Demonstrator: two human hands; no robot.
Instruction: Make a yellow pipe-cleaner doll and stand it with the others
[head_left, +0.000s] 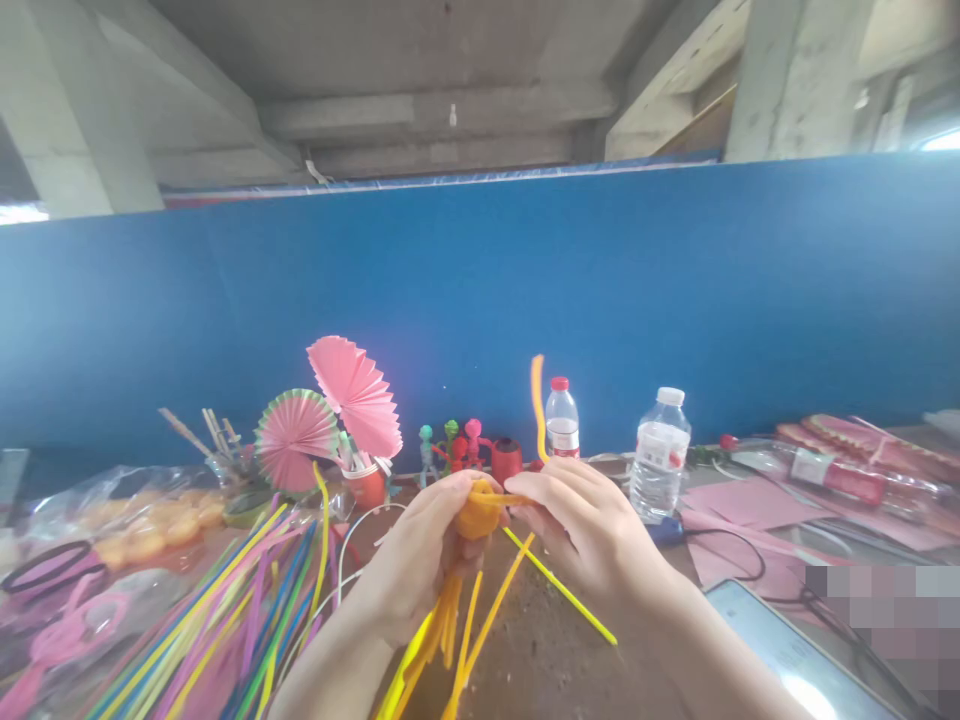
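Note:
My left hand (416, 555) is closed around an orange ball (478, 512) wound from pipe cleaners, with a bundle of orange and yellow stems (439, 630) trailing down from it. My right hand (585, 525) pinches the same ball from the right, fingers pressed on an orange pipe cleaner (537, 400) whose free end curls upward. A loose yellow pipe cleaner (562, 590) slants across the brown table beneath my right hand.
A heap of coloured pipe cleaners (240, 610) lies at left beside pink scissors (60, 630). Pink paper fans (330, 410) stand in a red cup. Small pipe-cleaner figures (450, 450), two water bottles (658, 455), pink paper sheets (742, 500) and a phone (795, 660) sit before a blue partition.

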